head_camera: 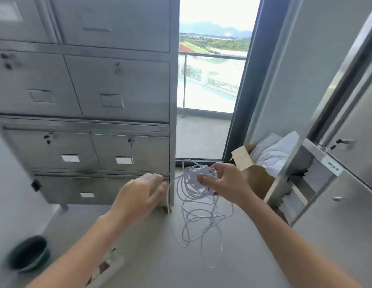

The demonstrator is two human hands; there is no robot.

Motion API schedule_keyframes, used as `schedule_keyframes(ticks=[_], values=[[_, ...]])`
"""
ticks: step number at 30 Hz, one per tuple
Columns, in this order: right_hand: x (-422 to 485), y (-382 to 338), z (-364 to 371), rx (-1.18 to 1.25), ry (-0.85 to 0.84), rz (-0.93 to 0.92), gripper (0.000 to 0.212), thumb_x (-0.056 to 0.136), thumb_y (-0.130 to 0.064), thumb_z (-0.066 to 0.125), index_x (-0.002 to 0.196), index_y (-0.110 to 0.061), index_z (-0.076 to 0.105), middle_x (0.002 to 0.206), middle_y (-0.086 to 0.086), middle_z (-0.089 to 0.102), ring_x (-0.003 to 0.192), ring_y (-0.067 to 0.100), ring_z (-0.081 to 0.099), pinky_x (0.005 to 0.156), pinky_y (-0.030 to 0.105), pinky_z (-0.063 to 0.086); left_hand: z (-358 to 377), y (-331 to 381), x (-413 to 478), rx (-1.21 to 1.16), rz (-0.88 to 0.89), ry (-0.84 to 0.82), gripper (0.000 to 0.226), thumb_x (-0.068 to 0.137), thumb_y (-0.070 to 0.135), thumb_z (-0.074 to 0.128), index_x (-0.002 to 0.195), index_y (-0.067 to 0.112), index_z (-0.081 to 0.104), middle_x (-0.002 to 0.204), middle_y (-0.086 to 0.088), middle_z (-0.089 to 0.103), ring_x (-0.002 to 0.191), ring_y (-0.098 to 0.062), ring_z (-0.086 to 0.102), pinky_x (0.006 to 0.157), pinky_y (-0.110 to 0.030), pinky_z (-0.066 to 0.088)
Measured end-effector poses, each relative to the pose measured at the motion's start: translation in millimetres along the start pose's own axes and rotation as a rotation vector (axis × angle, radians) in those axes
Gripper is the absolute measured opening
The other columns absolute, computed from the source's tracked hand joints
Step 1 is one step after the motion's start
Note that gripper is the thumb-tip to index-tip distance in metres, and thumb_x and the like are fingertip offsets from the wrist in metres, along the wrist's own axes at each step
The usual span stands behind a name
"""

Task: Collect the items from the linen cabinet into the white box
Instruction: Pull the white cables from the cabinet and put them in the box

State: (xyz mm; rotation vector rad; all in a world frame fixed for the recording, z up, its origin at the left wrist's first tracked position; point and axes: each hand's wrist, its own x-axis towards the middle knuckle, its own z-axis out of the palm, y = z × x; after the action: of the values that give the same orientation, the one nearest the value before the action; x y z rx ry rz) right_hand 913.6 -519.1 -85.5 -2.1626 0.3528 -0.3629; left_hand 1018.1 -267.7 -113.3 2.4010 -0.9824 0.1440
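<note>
Your right hand point(224, 183) pinches the cord point(196, 171), loops hanging below the fingers, likely for bundling; your left hand point(143, 194) fingers are wide, empty.

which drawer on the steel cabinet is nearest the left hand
The bottom drawer, lowest row with one small white label; the left hand is at its right end. All other drawers sit higher.

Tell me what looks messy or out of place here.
The white cord pinched in the right hand is a loose tangle, its loops dangling unevenly toward the floor. A dark green bowl seems to sit on the floor at lower left, odd beside the metal cabinet.
</note>
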Motion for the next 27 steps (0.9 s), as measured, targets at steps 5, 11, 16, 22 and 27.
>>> schedule_keyframes(ticks=[5,11,16,22,27], values=[[96.7,-7.1,86.9,0.012,-0.189,-0.084,0.071,0.061,-0.077,0.077,0.084,-0.010,0.068,0.072,0.019,0.066,0.056,0.021,0.056,0.062,0.060,0.058,-18.3,-70.6,7.0,0.067,-0.205,0.032,0.063,0.088,0.067,0.022,0.120,0.029,0.060,0.112,0.015,0.064,0.099,-0.010,0.062,0.083,-0.034,0.049],[184.2,-49.0,185.8,0.047,-0.421,-0.221,0.059,0.068,-0.072,0.075,0.083,-0.015,0.067,0.069,0.015,0.067,0.055,0.026,0.059,0.054,0.039,0.049,-48.0,-141.7,4.9,0.158,-0.474,0.145,0.071,0.088,0.070,0.019,0.130,0.028,0.057,0.128,0.013,0.061,0.111,-0.006,0.058,0.085,-0.025,0.042],[220.3,-87.7,289.2,0.070,-0.611,-0.316,0.046,0.076,-0.065,0.077,0.086,-0.021,0.066,0.056,-0.006,0.051,0.051,0.011,0.048,0.053,0.032,0.043,-79.4,-199.4,-41.7,0.203,-0.752,0.268,0.055,0.095,0.065,0.028,0.128,0.030,0.057,0.124,0.013,0.062,0.108,-0.013,0.061,0.088,-0.036,0.050],[240.9,-129.2,411.4,0.053,-0.778,-0.367,0.053,0.063,-0.075,0.074,0.085,-0.027,0.068,0.057,-0.005,0.056,0.055,0.017,0.056,0.063,0.050,0.061,-106.8,-275.3,-74.1,0.298,-0.926,0.299,0.048,0.097,0.058,0.034,0.123,0.028,0.060,0.120,0.011,0.064,0.106,-0.017,0.062,0.087,-0.036,0.048],[253.8,-150.9,476.5,0.050,-0.844,-0.386,0.048,0.064,-0.072,0.074,0.081,-0.028,0.068,0.064,0.003,0.070,0.065,0.033,0.070,0.062,0.050,0.060,-121.8,-332.1,-88.5,0.261,-1.036,0.350,0.055,0.092,0.064,0.025,0.121,0.032,0.059,0.122,0.013,0.063,0.109,-0.015,0.060,0.087,-0.034,0.047]])
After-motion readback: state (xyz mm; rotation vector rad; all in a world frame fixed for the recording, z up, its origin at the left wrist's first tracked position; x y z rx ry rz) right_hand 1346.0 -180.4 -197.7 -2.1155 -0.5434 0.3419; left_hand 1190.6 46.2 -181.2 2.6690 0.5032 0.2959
